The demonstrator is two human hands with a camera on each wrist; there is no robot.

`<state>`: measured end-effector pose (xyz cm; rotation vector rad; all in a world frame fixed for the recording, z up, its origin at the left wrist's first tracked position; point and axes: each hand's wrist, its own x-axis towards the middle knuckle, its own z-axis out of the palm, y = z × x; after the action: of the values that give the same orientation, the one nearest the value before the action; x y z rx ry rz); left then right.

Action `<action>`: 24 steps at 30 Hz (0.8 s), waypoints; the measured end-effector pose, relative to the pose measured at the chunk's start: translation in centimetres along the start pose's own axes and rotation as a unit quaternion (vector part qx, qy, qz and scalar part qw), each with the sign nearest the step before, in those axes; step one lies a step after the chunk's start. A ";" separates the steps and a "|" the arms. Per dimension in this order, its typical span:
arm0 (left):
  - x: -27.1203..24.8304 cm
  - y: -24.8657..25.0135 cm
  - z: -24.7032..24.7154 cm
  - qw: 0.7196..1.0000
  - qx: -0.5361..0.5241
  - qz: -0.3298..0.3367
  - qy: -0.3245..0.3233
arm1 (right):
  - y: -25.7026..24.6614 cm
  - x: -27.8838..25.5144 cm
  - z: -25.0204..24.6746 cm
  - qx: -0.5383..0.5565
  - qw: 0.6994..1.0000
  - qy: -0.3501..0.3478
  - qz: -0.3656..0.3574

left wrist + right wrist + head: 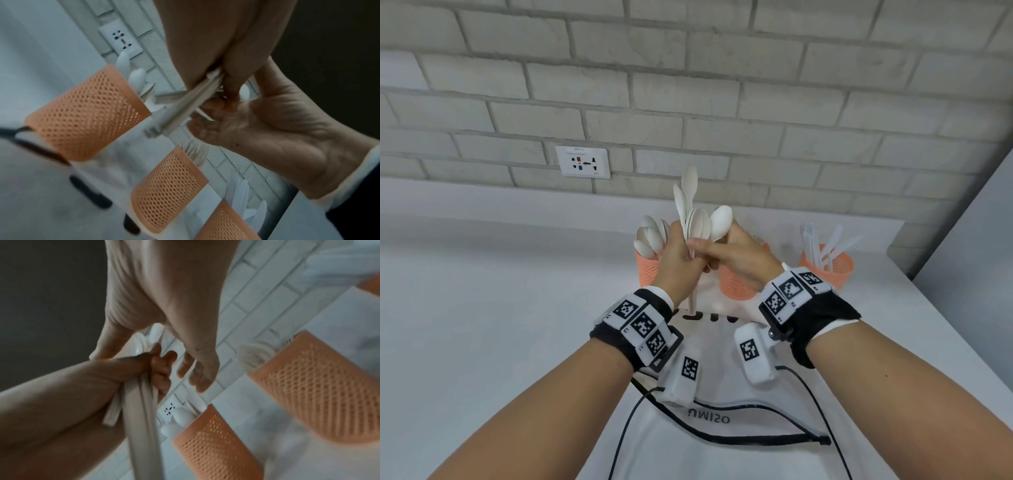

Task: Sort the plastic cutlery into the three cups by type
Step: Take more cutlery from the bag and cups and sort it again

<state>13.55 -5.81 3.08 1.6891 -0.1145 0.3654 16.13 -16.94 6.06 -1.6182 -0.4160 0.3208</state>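
We see both hands raised above the white worktop point(482, 308), just in front of three orange mesh cups. The left hand point(678, 260) has its fingers curled round a bundle of white plastic spoons point(693, 219), gripping the handles; the bowls stand up above the fist like a fan, and the handle ends stick out below it. The right hand point(739, 257) meets the left one from the right side, and its thumb and fingers pinch the same bundle near the handles, with one spoon bowl leaning over its knuckles.

The left cup point(649, 272) already contains several white spoons, and it stands just behind the left hand. The middle cup point(736, 284) is mostly hidden behind the right hand; in the left wrist view some fork tines show at its rim. The right cup point(832, 269) stands apart to the right and contains clear plastic knives point(832, 245).

Under the forearms a white bag point(722, 411) with black cord lies on the worktop. On the brick wall behind there is a power socket point(582, 161).
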 end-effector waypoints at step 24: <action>6.4 -3.6 -9.8 0.973 0.182 -0.137 -0.036 | 0.4 8.7 4.3 0.121 0.954 0.257 -0.099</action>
<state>18.89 5.22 2.70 2.0499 0.1405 0.1207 22.01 -9.27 5.65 -1.3429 -0.1286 -0.1971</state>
